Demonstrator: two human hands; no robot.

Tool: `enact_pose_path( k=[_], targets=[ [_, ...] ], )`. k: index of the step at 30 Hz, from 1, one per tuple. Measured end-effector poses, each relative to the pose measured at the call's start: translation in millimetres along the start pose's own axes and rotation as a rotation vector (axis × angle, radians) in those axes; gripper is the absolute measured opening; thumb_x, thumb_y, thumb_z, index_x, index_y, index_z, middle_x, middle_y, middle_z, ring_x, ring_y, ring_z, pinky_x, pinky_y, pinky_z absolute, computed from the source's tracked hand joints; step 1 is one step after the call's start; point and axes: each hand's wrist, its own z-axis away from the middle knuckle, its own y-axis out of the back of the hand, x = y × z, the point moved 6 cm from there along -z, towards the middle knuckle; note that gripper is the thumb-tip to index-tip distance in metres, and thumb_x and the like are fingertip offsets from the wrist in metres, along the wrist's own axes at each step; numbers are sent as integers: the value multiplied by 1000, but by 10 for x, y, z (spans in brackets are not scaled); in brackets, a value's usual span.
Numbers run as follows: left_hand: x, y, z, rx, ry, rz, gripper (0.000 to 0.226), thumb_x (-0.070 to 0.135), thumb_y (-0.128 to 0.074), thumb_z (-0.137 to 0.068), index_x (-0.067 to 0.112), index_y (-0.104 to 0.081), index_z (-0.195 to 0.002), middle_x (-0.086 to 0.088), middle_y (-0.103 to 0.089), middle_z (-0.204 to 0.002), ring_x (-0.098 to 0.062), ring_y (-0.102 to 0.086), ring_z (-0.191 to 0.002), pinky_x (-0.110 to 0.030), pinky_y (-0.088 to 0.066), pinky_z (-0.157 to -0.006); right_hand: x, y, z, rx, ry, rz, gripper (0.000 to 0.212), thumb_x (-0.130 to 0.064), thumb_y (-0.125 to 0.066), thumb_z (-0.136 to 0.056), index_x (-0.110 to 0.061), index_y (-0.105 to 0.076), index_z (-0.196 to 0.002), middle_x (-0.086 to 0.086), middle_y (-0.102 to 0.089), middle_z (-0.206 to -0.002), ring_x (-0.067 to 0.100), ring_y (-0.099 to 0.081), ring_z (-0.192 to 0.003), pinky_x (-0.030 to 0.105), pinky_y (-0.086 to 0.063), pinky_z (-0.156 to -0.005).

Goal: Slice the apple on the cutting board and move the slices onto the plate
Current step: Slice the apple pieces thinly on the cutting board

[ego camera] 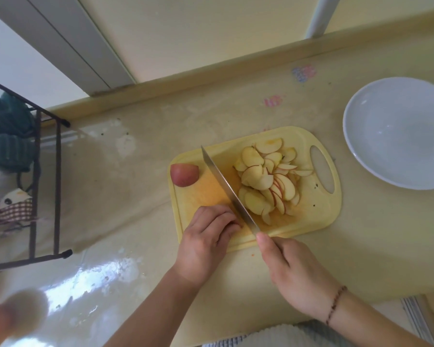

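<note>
Right hand (290, 269) grips the knife (229, 190) handle, blade slanting across the yellow cutting board (313, 211). Left hand (207, 237) curls fingers-down against the blade at the board's near-left edge; whatever it pins is hidden. Slices (268, 180) heap right of the blade, apple chunk (184, 174) far-left, white plate (398, 132) bare, right on the table (125, 186).

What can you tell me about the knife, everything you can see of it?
The knife has a long, straight, silvery blade that looks like steel, tapering to a point at the far left of the yellow cutting board. It lies diagonally across the board, tip away from the person. The right hand grips the handle, which is hidden, forefinger near the blade's heel. The left hand is curled right against the blade's left side; what it holds is hidden. The apple slices are piled just right of the blade.
</note>
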Motion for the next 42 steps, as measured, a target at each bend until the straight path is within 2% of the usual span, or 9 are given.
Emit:
enact_pose_path(
  k=[3, 8, 13, 19, 26, 29, 36, 40, 42],
  targets=[
    [8, -43, -36, -2, -2, 2, 10, 10, -71, -93, 2, -77, -94, -3, -69, -105, -20, -64, -93, -33, -55, -84, -68, 11, 59, -3, 21, 5, 64, -72, -16, -76, -16, -41, -59, 0, -42, -49, 8, -39, -47, 27, -36, -52],
    [4, -10, -16, 36, -4, 8, 21, 18, -65, -99, 2, -77, -95, 3, -65, -110, -16, -63, -95, -25, -53, -88, -111, 46, 139, -8, 52, 37, 61, -70, -18, -79, -16, -37, -58, -2, -37, -46, 10, -35, -46, 24, -30, -49],
    [-4, -15, -15, 37, -10, 15, 19, 17, -65, -99, 2, -77, -97, 2, -66, -111, -17, -63, -93, -27, -54, -86, -67, 38, 187, -24, 45, 20, 60, -68, -20, -81, -14, -38, -59, 3, -38, -50, 10, -35, -47, 26, -32, -50],
    [30, 4, -27, 46, -27, 38, 11, 23, -57, -105, 17, -66, -107, 7, -63, -114, -13, -61, -94, -19, -50, -89, -75, 48, 202, -16, 82, 31, 61, -69, -21, -79, -14, -36, -58, 4, -38, -50, 12, -34, -47, 24, -29, -49],
    [30, 24, -34, 71, -7, 18, 35, 25, -54, -107, 1, -77, -95, 5, -63, -108, -15, -61, -92, -15, -47, -90, -100, 54, 231, -28, 90, 58, 59, -70, -19, -78, -18, -34, -56, -2, -40, -48, 13, -37, -48, 22, -29, -49],
    [29, 27, -38, 65, -2, 12, 38, 26, -53, -107, 0, -77, -94, 5, -62, -108, -14, -60, -92, -13, -45, -92, -97, 35, 221, -33, 79, 59, 59, -70, -17, -77, -18, -35, -57, -2, -43, -50, 13, -38, -49, 22, -30, -49],
    [12, 32, -55, 51, 14, 47, 36, 28, -55, -106, 2, -78, -96, 7, -63, -108, -11, -60, -91, -12, -45, -90, -108, -2, 160, -51, 39, 56, 60, -72, -16, -77, -19, -37, -58, -1, -40, -47, 11, -40, -47, 22, -34, -51],
    [11, 18, -46, 25, 4, 79, 12, 21, -63, -101, 15, -72, -106, 8, -64, -114, -10, -61, -95, -17, -49, -89, -129, -52, -29, -39, 47, 39, 60, -71, -15, -77, -20, -39, -57, -1, -41, -49, 10, -40, -47, 26, -35, -52],
    [12, 12, -44, 23, 3, 84, 12, 18, -66, -98, 19, -68, -109, 8, -64, -115, -10, -61, -96, -19, -51, -89, -100, -72, -42, -36, 45, 27, 59, -70, -16, -78, -19, -39, -58, -1, -40, -49, 11, -40, -48, 26, -34, -52]
  ],
)
